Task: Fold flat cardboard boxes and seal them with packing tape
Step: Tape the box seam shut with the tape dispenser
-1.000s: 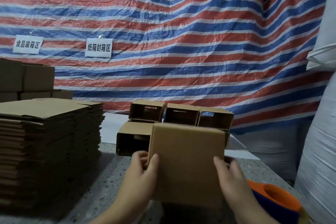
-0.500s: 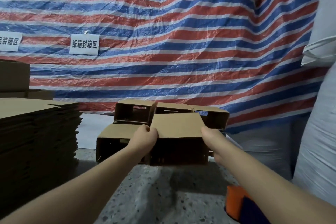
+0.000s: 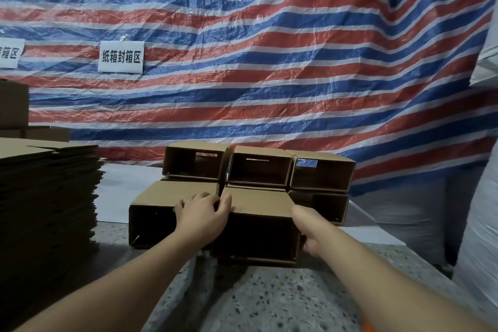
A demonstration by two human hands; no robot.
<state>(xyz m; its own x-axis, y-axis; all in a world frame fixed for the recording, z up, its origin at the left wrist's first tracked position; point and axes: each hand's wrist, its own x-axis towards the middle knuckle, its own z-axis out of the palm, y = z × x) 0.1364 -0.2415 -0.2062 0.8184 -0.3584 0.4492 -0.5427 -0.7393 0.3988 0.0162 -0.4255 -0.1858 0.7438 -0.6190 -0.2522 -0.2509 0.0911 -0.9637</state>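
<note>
A folded brown cardboard box (image 3: 258, 203) lies on its side on the speckled table (image 3: 269, 302), its open end facing me. It sits in the front row of a two-layer pile of similar open boxes (image 3: 260, 167). My left hand (image 3: 200, 214) grips its upper left corner, thumb on top. At the box's right side, my right hand (image 3: 310, 229) holds the wall, with the fingers hidden behind it. Another box (image 3: 156, 202) lies directly to the left, touching it.
A tall stack of flat cardboard blanks (image 3: 45, 197) fills the left side of the table. Assembled boxes (image 3: 13, 105) are piled behind it. A striped tarp (image 3: 269, 62) with white signs hangs at the back. White sacks (image 3: 479, 224) stand at the right.
Both hands carried the box from close in front of me out to the pile and set it down between the left box and the right stack. The orange tape dispenser dropped out of view.
</note>
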